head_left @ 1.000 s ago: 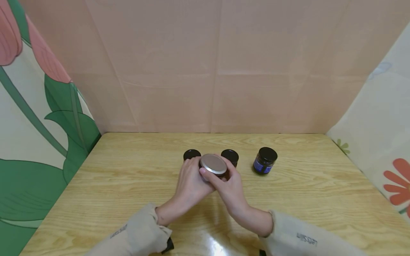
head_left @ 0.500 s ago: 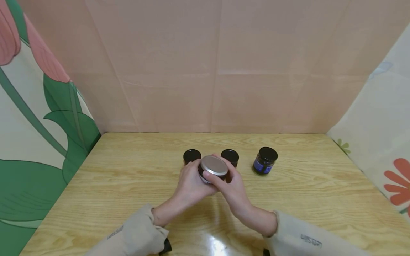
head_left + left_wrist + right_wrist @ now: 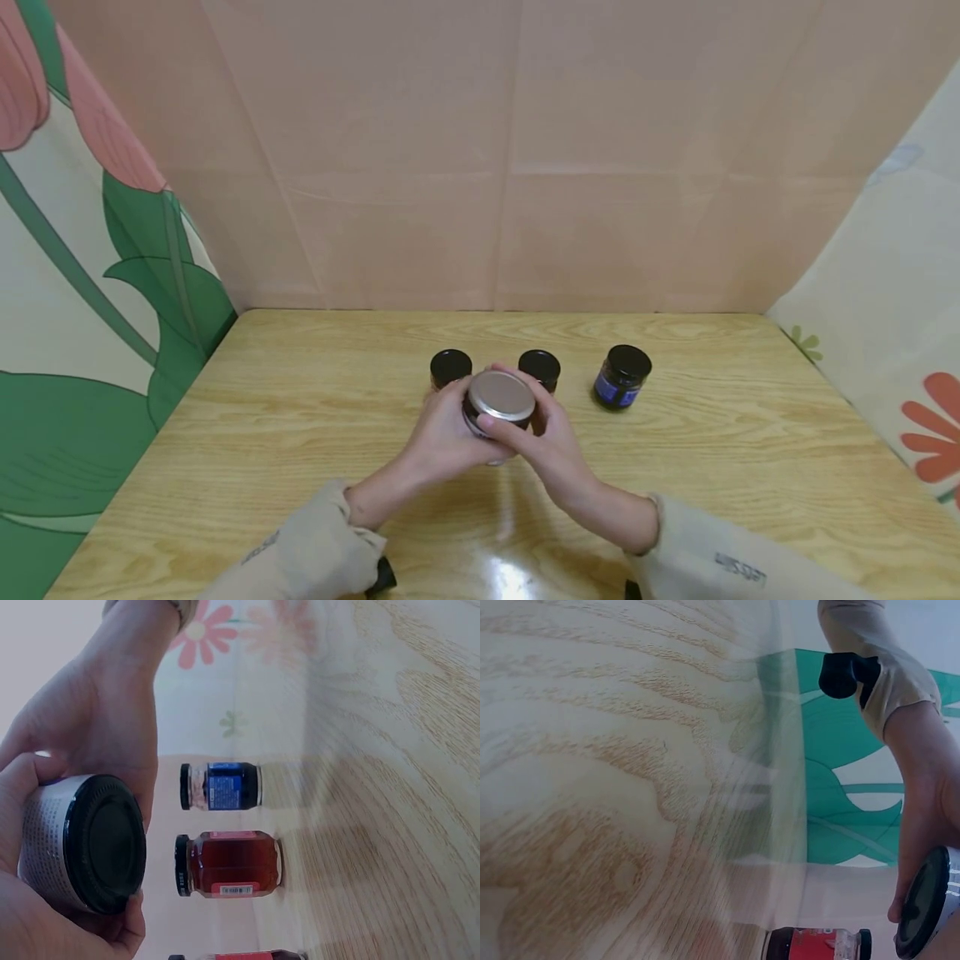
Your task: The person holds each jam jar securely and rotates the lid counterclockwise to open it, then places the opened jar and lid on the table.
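A squat jar (image 3: 501,393) with a silvery flat lid is held over the middle of the table, between both hands. My left hand (image 3: 444,435) grips it from the left, with the palm at its side. From the right, my right hand (image 3: 553,440) grips it too, its thumb lying across the side just below the lid. The left wrist view shows the jar's dark round base (image 3: 111,844) and a pale label (image 3: 46,844) covered in small print. Fingers hide part of that label.
Behind the hands stand two black-lidded jars (image 3: 451,365) (image 3: 539,365), partly covered; one shows red contents (image 3: 236,864) from the left wrist. Further right on the wooden table (image 3: 750,433) is a jar with a blue label (image 3: 621,379). A pink cloth backdrop (image 3: 495,208) hangs behind.
Both hands have drawn the held jar slightly back toward the body and tilted it a little, showing more of its side beneath the lid. The other jars have stayed put.
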A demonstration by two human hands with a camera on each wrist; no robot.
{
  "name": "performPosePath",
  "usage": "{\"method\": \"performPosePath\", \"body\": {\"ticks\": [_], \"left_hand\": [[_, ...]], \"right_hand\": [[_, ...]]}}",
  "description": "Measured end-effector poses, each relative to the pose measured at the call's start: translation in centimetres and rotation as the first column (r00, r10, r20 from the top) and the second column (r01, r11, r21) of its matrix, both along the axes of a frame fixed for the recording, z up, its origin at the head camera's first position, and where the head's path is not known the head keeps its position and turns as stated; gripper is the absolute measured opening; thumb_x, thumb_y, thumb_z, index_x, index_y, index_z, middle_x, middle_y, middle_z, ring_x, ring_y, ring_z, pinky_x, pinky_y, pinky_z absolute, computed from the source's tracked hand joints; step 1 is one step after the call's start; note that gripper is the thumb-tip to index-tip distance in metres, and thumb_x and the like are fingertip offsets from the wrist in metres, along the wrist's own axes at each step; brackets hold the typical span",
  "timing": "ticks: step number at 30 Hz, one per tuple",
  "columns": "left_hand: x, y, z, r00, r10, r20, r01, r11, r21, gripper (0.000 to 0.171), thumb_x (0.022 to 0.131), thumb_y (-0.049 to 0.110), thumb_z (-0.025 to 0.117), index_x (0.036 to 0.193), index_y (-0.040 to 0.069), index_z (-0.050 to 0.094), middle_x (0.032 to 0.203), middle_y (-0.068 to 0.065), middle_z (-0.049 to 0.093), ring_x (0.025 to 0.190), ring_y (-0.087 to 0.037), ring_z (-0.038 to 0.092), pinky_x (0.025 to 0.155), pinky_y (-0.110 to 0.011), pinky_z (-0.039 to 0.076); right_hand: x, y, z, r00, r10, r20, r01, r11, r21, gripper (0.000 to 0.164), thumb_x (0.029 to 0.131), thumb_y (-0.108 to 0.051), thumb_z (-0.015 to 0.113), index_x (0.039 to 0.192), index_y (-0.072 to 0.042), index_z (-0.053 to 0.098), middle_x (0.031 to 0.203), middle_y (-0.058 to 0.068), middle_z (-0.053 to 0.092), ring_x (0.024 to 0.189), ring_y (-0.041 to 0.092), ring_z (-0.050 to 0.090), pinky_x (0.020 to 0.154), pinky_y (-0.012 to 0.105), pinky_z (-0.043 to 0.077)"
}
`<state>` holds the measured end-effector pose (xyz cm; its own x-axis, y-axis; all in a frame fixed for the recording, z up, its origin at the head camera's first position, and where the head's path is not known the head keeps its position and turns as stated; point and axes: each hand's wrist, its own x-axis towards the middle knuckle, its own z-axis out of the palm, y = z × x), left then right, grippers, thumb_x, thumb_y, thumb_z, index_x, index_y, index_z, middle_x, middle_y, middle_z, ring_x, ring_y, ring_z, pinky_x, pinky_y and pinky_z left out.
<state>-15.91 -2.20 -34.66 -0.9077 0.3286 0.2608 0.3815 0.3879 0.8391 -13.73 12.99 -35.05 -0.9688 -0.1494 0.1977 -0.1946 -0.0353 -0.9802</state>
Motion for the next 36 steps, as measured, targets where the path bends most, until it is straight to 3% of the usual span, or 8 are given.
{"method": "performPosePath", "body": {"ticks": [7, 10, 16, 23, 28, 32, 36], "left_hand": [[-0.02, -0.31, -0.05, 0.997, -0.071, 0.028, 0.07, 0.997, 0.041, 0.063, 0.064, 0.022, 0.085, 0.121, 0.012, 0.06, 0.107, -0.002, 0.067, 0.099, -0.016, 0.061, 0.087, -0.034, 0.048], [-0.03, -0.38, -0.04, 0.995, -0.09, 0.04, 0.088, 0.995, 0.052, 0.064, 0.065, 0.022, 0.085, 0.122, 0.012, 0.059, 0.109, -0.002, 0.067, 0.1, -0.016, 0.061, 0.088, -0.035, 0.047], [-0.02, -0.45, -0.01, 0.994, -0.096, 0.042, 0.094, 0.994, 0.055, 0.064, 0.065, 0.023, 0.085, 0.123, 0.012, 0.058, 0.11, -0.002, 0.067, 0.101, -0.016, 0.061, 0.089, -0.035, 0.047], [-0.08, -0.48, -0.11, 0.993, -0.112, 0.048, 0.108, 0.992, 0.07, 0.062, 0.066, 0.023, 0.084, 0.122, 0.015, 0.059, 0.109, 0.001, 0.066, 0.099, -0.014, 0.061, 0.087, -0.032, 0.048], [-0.15, -0.57, -0.19, 0.989, -0.131, 0.061, 0.125, 0.988, 0.095, 0.058, 0.067, 0.025, 0.084, 0.119, 0.018, 0.059, 0.107, 0.005, 0.066, 0.096, -0.011, 0.061, 0.086, -0.031, 0.049], [-0.18, -0.77, -0.37, 0.991, -0.115, 0.066, 0.109, 0.99, 0.086, 0.057, 0.066, 0.027, 0.084, 0.116, 0.015, 0.061, 0.105, 0.004, 0.067, 0.093, -0.011, 0.061, 0.085, -0.032, 0.049], [-0.22, -0.92, -0.54, 0.995, -0.076, 0.058, 0.073, 0.996, 0.054, 0.057, 0.064, 0.03, 0.085, 0.114, 0.015, 0.062, 0.103, 0.004, 0.067, 0.093, -0.01, 0.061, 0.086, -0.033, 0.049]], "right_hand": [[-0.07, 0.19, 0.02, 0.997, 0.056, -0.048, -0.057, 0.998, -0.017, 0.059, 0.083, -0.01, 0.071, 0.137, -0.008, 0.049, 0.142, 0.008, 0.05, 0.126, 0.014, 0.046, 0.105, 0.029, 0.032], [-0.13, 0.23, 0.07, 0.996, 0.072, -0.058, -0.073, 0.997, -0.017, 0.059, 0.083, -0.01, 0.07, 0.137, -0.007, 0.049, 0.14, 0.005, 0.052, 0.127, 0.014, 0.046, 0.105, 0.029, 0.032], [-0.14, 0.25, 0.08, 0.995, 0.08, -0.052, -0.081, 0.997, -0.012, 0.061, 0.082, -0.011, 0.071, 0.138, -0.007, 0.048, 0.138, -0.001, 0.054, 0.127, 0.014, 0.046, 0.105, 0.028, 0.032], [-0.21, 0.3, -0.02, 0.993, 0.083, -0.08, -0.085, 0.996, -0.021, 0.058, 0.084, -0.011, 0.069, 0.138, -0.006, 0.048, 0.139, 0.008, 0.052, 0.126, 0.015, 0.048, 0.104, 0.028, 0.035], [-0.42, 0.44, 0.06, 0.993, 0.077, -0.09, -0.081, 0.996, -0.047, 0.055, 0.086, -0.009, 0.064, 0.138, -0.005, 0.047, 0.133, 0.0, 0.057, 0.121, 0.013, 0.051, 0.103, 0.026, 0.036], [-0.5, 0.63, 0.12, 0.996, 0.063, -0.068, -0.067, 0.996, -0.057, 0.055, 0.087, -0.009, 0.062, 0.139, -0.003, 0.046, 0.128, -0.003, 0.059, 0.116, 0.012, 0.056, 0.098, 0.024, 0.042], [-0.58, 0.78, -0.05, 0.998, 0.053, -0.04, -0.056, 0.997, -0.055, 0.054, 0.087, -0.01, 0.061, 0.139, -0.003, 0.045, 0.136, 0.004, 0.053, 0.117, 0.011, 0.056, 0.097, 0.023, 0.044]]}}
